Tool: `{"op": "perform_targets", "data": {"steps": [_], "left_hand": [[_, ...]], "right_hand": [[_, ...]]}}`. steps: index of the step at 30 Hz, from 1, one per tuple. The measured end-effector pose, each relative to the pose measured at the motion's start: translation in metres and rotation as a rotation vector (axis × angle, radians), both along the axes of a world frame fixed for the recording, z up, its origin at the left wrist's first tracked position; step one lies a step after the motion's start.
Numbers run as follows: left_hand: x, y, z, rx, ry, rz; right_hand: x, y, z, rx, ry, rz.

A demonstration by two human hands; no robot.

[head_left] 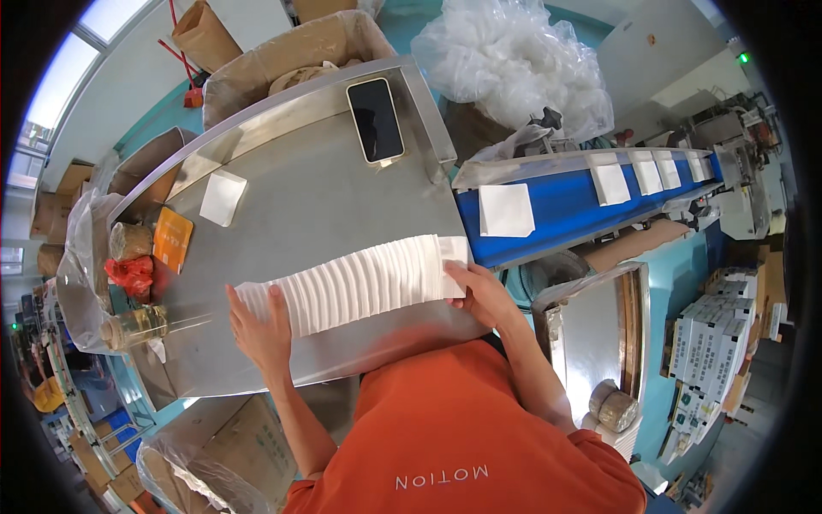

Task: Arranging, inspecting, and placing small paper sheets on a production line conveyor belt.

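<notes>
A long row of folded white sheets, overlapping like fanned pages, lies along the front of a steel table. At its left end my left hand rests against the row, thumb and fingers spread. My right hand is closed at the right end, gripping the edge of the last folded white sheet, beside the blue conveyor belt. Whether these sheets are paper or cloth I cannot tell. Another white sheet lies on the belt's near end.
Several more white sheets are spaced along the belt. A phone and a loose white square lie farther back on the table. Tape rolls, an orange packet and red plastic sit at its left. Raised metal edges border the back.
</notes>
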State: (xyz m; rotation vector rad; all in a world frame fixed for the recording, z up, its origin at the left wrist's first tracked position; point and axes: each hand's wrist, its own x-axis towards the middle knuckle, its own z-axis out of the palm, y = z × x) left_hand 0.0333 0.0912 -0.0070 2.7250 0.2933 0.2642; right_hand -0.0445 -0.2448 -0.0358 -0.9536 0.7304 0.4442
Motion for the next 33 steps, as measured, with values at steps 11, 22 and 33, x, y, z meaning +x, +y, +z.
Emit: {"op": "perform_targets", "data": {"steps": [11, 22, 33], "left_hand": [[-0.004, -0.012, 0.005, -0.029, -0.018, -0.106], [-0.003, -0.012, 0.001, -0.02, -0.048, -0.104], [-0.001, -0.021, 0.008, -0.109, 0.019, -0.084]], "right_hand": [[0.023, 0.027, 0.003, -0.974, -0.537, 0.041], [-0.005, -0.001, 0.005, 0.006, 0.003, -0.083], [-0.006, -0.015, -0.026, -0.073, -0.205, -0.602]]}}
